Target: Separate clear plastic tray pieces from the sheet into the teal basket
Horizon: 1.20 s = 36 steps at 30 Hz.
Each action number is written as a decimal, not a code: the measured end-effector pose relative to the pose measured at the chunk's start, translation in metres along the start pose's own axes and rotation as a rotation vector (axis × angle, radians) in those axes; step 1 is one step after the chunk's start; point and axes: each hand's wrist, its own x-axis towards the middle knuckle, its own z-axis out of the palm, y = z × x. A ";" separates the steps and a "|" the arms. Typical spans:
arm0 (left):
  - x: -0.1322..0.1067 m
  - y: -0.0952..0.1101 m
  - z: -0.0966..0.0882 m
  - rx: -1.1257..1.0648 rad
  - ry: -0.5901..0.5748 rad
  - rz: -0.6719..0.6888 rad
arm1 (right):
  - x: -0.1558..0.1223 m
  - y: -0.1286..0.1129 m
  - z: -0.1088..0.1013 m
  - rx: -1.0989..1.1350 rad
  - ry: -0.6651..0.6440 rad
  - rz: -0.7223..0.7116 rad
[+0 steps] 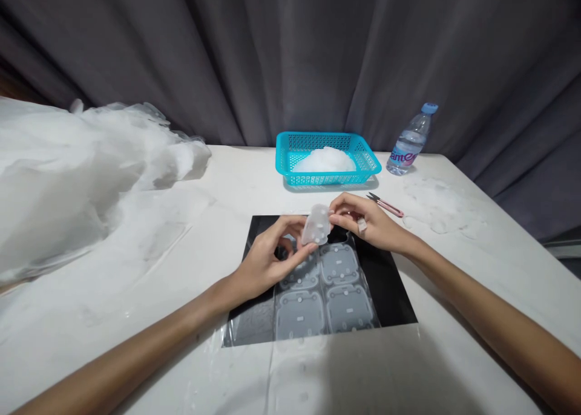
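Note:
A small translucent white plastic piece (316,226), rounded at the top and dotted with pale spots, is held up between my two hands. My left hand (276,254) pinches its lower left side between thumb and fingers. At its right edge, the thumb and forefinger of my right hand (361,218) are closed on it. A small whitish bit (362,224) shows by my right fingers; its kind is unclear. Beneath the hands, a clear plastic sheet of rounded-square moulded shapes (299,313) lies on a black mat (394,294), partly covered by my left hand.
Behind the mat sits a blue plastic basket (329,178) with white fluffy stuffing (327,160) inside. Pink-handled thread snips (385,205) lie near my right hand, and a water bottle (411,143) stands behind them. A large heap of white plastic film (91,179) covers the table's left.

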 end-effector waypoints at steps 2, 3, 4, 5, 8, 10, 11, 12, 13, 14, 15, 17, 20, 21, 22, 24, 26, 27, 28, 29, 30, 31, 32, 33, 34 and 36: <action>0.001 0.002 -0.001 0.030 0.001 0.024 | 0.000 0.003 0.002 0.032 -0.017 0.030; 0.001 0.002 -0.001 0.037 0.001 0.028 | 0.000 0.005 0.002 0.036 -0.022 0.038; 0.001 0.003 -0.002 0.040 -0.002 0.027 | 0.000 0.005 0.003 0.035 -0.023 0.042; 0.002 0.003 -0.002 0.043 -0.007 0.024 | 0.000 0.006 0.003 0.030 -0.021 0.042; 0.001 0.002 -0.003 0.056 -0.023 0.013 | 0.000 0.006 0.002 0.001 -0.010 0.032; 0.000 0.001 -0.003 0.073 -0.035 0.003 | 0.001 0.006 0.001 -0.032 -0.009 0.022; 0.000 0.001 -0.003 0.080 -0.039 0.003 | 0.001 0.007 0.001 -0.052 -0.007 0.015; 0.000 0.001 -0.004 0.087 -0.041 0.006 | 0.001 0.007 0.001 -0.076 -0.004 0.006; 0.000 0.001 -0.004 0.093 -0.042 0.012 | 0.001 0.007 0.001 -0.101 0.000 -0.003; 0.001 0.002 -0.004 0.098 -0.043 0.016 | 0.001 0.007 0.001 -0.126 0.004 -0.011; 0.001 0.002 -0.004 0.102 -0.044 0.018 | 0.000 0.007 0.000 -0.145 0.009 -0.016; 0.001 0.002 -0.004 0.102 -0.041 0.011 | 0.000 0.007 0.000 -0.147 0.019 -0.008; 0.001 0.002 -0.003 0.083 -0.031 -0.007 | 0.000 0.007 0.000 -0.042 0.025 0.052; 0.001 0.002 -0.002 0.071 -0.029 -0.014 | 0.000 0.007 -0.001 -0.001 0.027 0.073; 0.000 0.001 -0.002 0.056 -0.028 -0.022 | 0.001 0.007 -0.001 0.035 0.027 0.089; -0.001 -0.001 -0.001 0.030 -0.027 -0.040 | 0.002 0.008 -0.001 0.089 0.029 0.104; -0.002 -0.004 0.000 0.009 -0.026 -0.053 | 0.003 0.009 -0.001 0.121 0.035 0.109; -0.002 -0.005 0.000 0.001 -0.025 -0.058 | 0.003 0.009 -0.001 0.126 0.037 0.115; -0.002 -0.006 0.000 -0.006 -0.025 -0.063 | 0.003 0.008 -0.002 0.121 0.038 0.124; -0.002 -0.006 -0.001 -0.014 -0.023 -0.067 | 0.004 0.007 -0.002 0.112 0.037 0.135; -0.002 -0.007 -0.001 -0.019 -0.018 -0.069 | 0.004 0.006 -0.002 0.103 0.035 0.144; -0.002 -0.007 -0.001 -0.020 -0.010 -0.070 | 0.004 0.005 -0.002 0.095 0.033 0.151; -0.001 -0.006 -0.002 -0.017 0.000 -0.068 | 0.003 0.004 -0.002 0.088 0.031 0.157; -0.001 -0.005 -0.002 -0.006 0.006 -0.067 | 0.003 0.003 -0.002 0.085 0.029 0.161; -0.001 -0.005 -0.003 0.013 0.009 -0.067 | 0.003 0.002 -0.002 0.085 0.025 0.168; 0.000 -0.003 -0.004 0.064 0.001 -0.072 | 0.003 0.001 -0.001 0.093 0.009 0.187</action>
